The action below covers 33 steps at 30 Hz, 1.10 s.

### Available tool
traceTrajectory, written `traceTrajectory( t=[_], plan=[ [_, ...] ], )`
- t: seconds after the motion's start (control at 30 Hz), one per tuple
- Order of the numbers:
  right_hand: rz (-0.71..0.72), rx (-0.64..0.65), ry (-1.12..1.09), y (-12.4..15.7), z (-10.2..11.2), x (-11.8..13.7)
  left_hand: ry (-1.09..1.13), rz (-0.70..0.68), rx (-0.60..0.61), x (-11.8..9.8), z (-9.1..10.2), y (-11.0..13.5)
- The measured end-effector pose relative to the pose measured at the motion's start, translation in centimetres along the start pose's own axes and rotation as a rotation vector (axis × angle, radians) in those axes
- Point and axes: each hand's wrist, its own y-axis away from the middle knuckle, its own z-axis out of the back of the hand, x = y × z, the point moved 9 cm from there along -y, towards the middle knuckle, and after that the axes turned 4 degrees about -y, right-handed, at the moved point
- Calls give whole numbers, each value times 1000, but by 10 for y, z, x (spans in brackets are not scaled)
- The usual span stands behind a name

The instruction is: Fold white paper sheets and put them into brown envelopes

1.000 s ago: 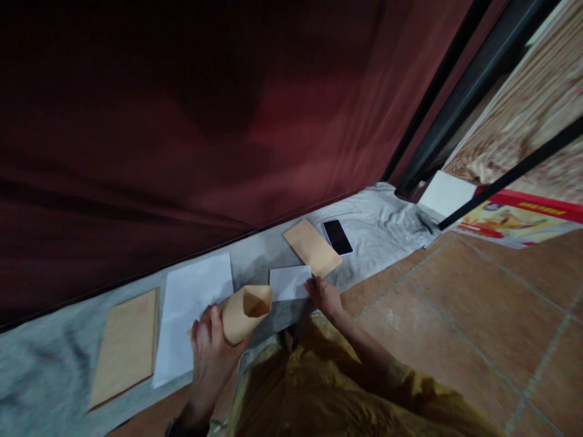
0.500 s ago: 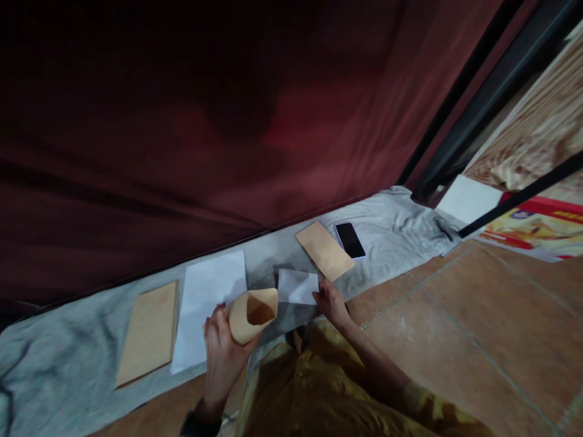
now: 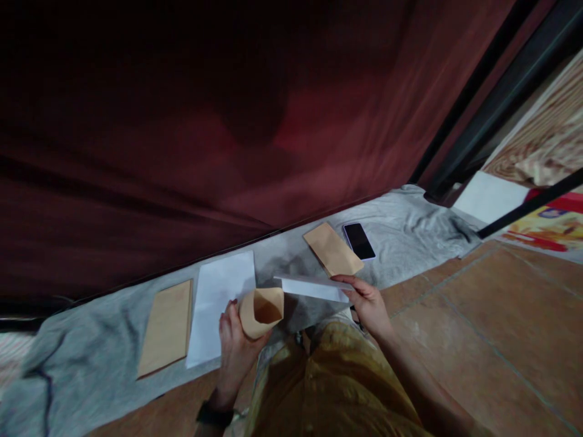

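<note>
My left hand (image 3: 239,343) is wrapped round a brown paper envelope (image 3: 259,312), whose mouth gapes open toward the right. Between the thumb and fingers of my right hand (image 3: 367,300) is a folded white sheet of paper (image 3: 314,287), held nearly level. Its left end is just beside the envelope's mouth, and I cannot tell whether they touch. Beneath my left hand's fingers lies a larger stack of white paper (image 3: 223,303). Beyond the folded paper rests another brown envelope (image 3: 333,249), flat on the grey cloth (image 3: 401,224).
A phone (image 3: 359,241) lies right of the flat envelope. More brown envelopes (image 3: 166,328) lie at the left on the cloth. A dark red curtain (image 3: 273,182) hangs behind. Brown floor tiles (image 3: 478,315) and a printed box (image 3: 551,227) are at the right.
My right hand has lifted the folded white paper off the cloth and tilted it, its left end near the envelope's mouth. My left hand keeps its grip on the envelope. The view has shifted slightly.
</note>
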Motion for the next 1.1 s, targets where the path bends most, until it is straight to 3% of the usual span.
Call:
traceTrajectory(
  t=[0.2,0.4,0.63,0.9,1.1],
  plan=[
    [35,-70,70,-7,22,32,-39,-63,-28,-6,4,-3],
    [76,224,152,-1,-20,38,-57,-87,-46,-9,6,-6],
    [142,406,297,-5,-30,44,-99,-143,-15,-10,6,-3],
    [200,498,369,-8,-42,61,-106,-201,51,-9,-2,-3],
    [184,447,476,-9,-48,64,-97,-227,35,-9,-5,-3]
  ],
)
